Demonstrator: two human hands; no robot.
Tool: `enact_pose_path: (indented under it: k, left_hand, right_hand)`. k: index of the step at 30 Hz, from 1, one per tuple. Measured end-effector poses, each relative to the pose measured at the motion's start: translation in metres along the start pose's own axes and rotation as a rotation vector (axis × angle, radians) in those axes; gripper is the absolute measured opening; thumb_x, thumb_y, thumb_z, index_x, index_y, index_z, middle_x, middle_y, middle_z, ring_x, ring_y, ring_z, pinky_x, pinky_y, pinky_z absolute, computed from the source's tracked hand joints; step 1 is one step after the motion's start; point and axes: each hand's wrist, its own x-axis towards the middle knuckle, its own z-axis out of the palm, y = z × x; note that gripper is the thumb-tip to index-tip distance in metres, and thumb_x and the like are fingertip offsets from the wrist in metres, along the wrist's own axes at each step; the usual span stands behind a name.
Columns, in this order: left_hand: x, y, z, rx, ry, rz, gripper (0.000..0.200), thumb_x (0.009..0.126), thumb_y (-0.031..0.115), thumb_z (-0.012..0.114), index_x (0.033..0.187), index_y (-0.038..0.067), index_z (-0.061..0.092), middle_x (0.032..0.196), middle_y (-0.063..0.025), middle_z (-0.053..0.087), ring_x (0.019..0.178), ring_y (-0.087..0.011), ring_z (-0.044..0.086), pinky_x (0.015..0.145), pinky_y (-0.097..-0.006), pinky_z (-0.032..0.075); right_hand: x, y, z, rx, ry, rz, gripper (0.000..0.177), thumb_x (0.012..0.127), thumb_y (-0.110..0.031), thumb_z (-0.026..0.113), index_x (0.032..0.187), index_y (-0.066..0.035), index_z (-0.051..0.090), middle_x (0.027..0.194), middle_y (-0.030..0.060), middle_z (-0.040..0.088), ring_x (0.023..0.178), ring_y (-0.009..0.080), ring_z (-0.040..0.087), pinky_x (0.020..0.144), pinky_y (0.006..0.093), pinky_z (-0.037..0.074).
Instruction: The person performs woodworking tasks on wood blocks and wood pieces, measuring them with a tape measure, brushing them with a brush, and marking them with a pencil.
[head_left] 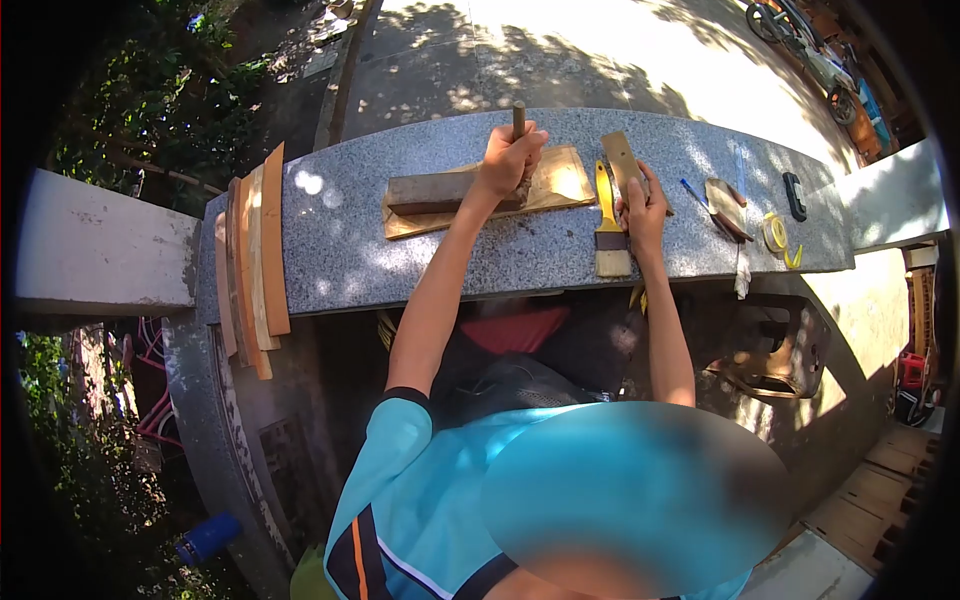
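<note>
My left hand point(510, 158) is closed around a wooden-handled tool point(519, 116) whose handle sticks out past my fist. It rests at the right end of a dark rectangular block point(430, 192) lying on a tan wooden board point(560, 180). My right hand point(643, 208) grips a flat tan wooden strip point(620, 158) by its near end, just right of the board. A yellow-handled brush point(609, 235) lies beside that hand on the grey granite tabletop point(350, 250).
Several wooden slats point(255, 255) are stacked on the table's left end. To the right lie a blue pen point(694, 190), a brown wooden piece point(725, 205), a yellow tape loop point(776, 233) and a black object point(794, 196). Sunlit pavement lies beyond the table.
</note>
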Motion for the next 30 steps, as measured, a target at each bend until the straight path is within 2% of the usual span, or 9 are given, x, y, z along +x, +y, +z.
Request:
enact_pose_path:
  k: [12,14,16,17,20,22,26,28,30]
  left_hand:
    - [-0.006,-0.002,0.014,0.272,0.079,0.153,0.034,0.084,0.013,0.054,0.055,0.011,0.036,0.045,0.0045,0.034,0.037,-0.004,0.029,0.036,-0.0228,0.021]
    - [-0.004,-0.005,0.008,0.229,0.054,0.119,0.034,0.084,0.013,0.054,0.055,0.011,0.036,0.045,0.0045,0.033,0.037,-0.0039,0.028,0.035,-0.0229,0.021]
    - [-0.004,-0.003,0.007,0.193,0.063,0.105,0.034,0.084,0.013,0.054,0.055,0.012,0.035,0.045,0.0047,0.033,0.037,-0.0038,0.028,0.034,-0.0229,0.02]
    - [-0.005,-0.004,0.007,0.176,0.064,0.103,0.034,0.084,0.013,0.054,0.055,0.012,0.035,0.045,0.0048,0.033,0.037,-0.0038,0.029,0.034,-0.0229,0.02]
    - [-0.006,-0.002,0.009,0.177,0.054,0.065,0.034,0.083,0.012,0.054,0.055,0.012,0.036,0.045,0.0049,0.033,0.037,-0.004,0.029,0.035,-0.0231,0.021]
    - [-0.01,0.001,0.013,0.273,0.043,0.044,0.034,0.083,0.012,0.054,0.056,0.012,0.035,0.045,0.005,0.032,0.037,-0.0041,0.029,0.035,-0.0231,0.021]
    - [-0.003,-0.007,0.004,0.119,0.032,-0.024,0.032,0.083,0.019,0.057,0.056,0.01,0.043,0.049,0.0062,0.038,0.04,-0.0026,0.033,0.037,-0.0218,0.024]
    - [-0.003,-0.003,0.003,0.008,0.027,-0.038,0.033,0.084,0.018,0.057,0.056,0.012,0.039,0.048,0.0061,0.037,0.04,-0.0026,0.032,0.037,-0.0205,0.023]
    - [-0.004,-0.004,0.002,-0.01,0.038,-0.031,0.034,0.084,0.018,0.056,0.057,0.013,0.037,0.047,0.0062,0.036,0.039,-0.0024,0.031,0.036,-0.0203,0.023]
  right_hand:
    - [-0.006,-0.118,0.045,-0.294,-0.276,-0.436,0.042,0.086,-0.018,0.053,0.125,-0.004,0.047,0.076,0.0054,0.061,0.062,0.0089,0.054,0.056,0.0239,0.044]
    - [0.003,-0.161,0.055,-0.252,-0.242,-0.596,0.04,0.088,-0.022,0.053,0.126,-0.011,0.049,0.063,0.0022,0.055,0.055,0.0054,0.048,0.048,0.0189,0.037]
    - [0.001,-0.207,0.072,-0.128,-0.107,-0.653,0.045,0.088,-0.019,0.05,0.126,0.003,0.042,0.087,0.0071,0.059,0.061,0.0075,0.048,0.052,0.0214,0.04]
    - [0.005,-0.215,0.081,-0.077,-0.022,-0.813,0.041,0.089,-0.019,0.049,0.126,-0.001,0.044,0.068,0.0008,0.054,0.053,0.0043,0.043,0.045,0.0187,0.034]
    - [0.016,-0.182,0.085,-0.287,0.054,-0.811,0.033,0.082,-0.021,0.057,0.112,-0.006,0.056,0.072,0.0146,0.062,0.06,0.0178,0.059,0.055,0.0292,0.045]
    - [0.011,-0.17,0.075,-0.716,-0.567,-0.582,0.038,0.08,-0.025,0.057,0.116,-0.013,0.055,0.077,0.0189,0.063,0.065,0.0328,0.06,0.062,0.0338,0.048]
    - [0.014,-0.212,0.069,-0.511,-0.388,-0.704,0.037,0.087,-0.022,0.056,0.123,-0.013,0.052,0.089,0.0099,0.065,0.069,0.0128,0.058,0.063,0.0248,0.047]
    - [0.009,-0.216,0.077,-0.24,-0.107,-0.82,0.038,0.086,-0.017,0.057,0.123,-0.011,0.05,0.09,0.0092,0.065,0.072,0.0127,0.059,0.064,0.0241,0.047]
    - [0.01,-0.184,0.085,-0.381,-0.174,-0.858,0.042,0.085,-0.02,0.057,0.126,-0.012,0.048,0.084,0.0126,0.065,0.068,0.0151,0.059,0.064,0.0268,0.047]
